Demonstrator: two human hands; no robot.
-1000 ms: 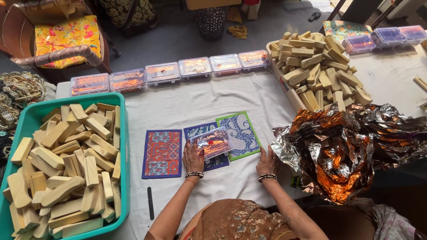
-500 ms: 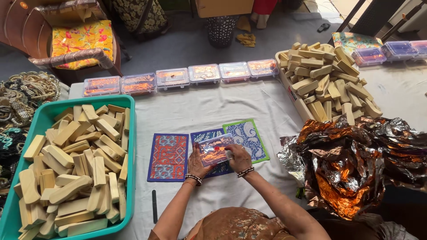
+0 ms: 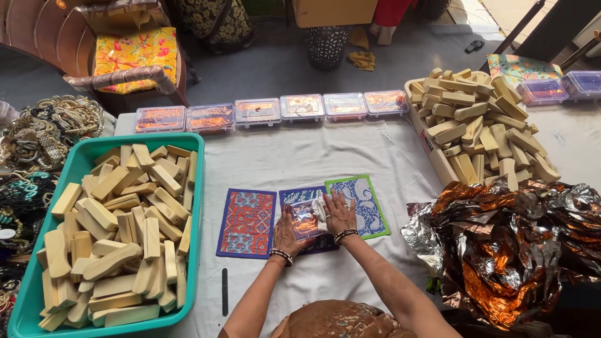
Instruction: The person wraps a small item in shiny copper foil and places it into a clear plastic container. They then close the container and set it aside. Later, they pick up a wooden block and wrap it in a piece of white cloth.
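Note:
My left hand [image 3: 285,230] and my right hand [image 3: 340,213] press flat on a small clear plastic box [image 3: 306,217] with orange and blue contents. The box lies on a dark blue patterned mat [image 3: 300,198] in the middle of three mats on the white cloth. A red and blue mat [image 3: 247,222] lies to its left, a green-edged blue mat [image 3: 364,199] to its right. Both wrists wear beaded bracelets.
A teal tray [image 3: 79,158] of pale wooden blocks sits at left. Another heap of wooden blocks [image 3: 477,122] sits at right. A row of clear lidded boxes [image 3: 258,111] lines the far edge. Crumpled silver and orange foil [image 3: 508,245] lies at right. A black stick [image 3: 225,291] lies near me. Beaded jewellery [image 3: 44,130] is piled far left.
My right hand moved left from the cloth onto the clear box. Both hands now rest flat on it. The view shifted slightly.

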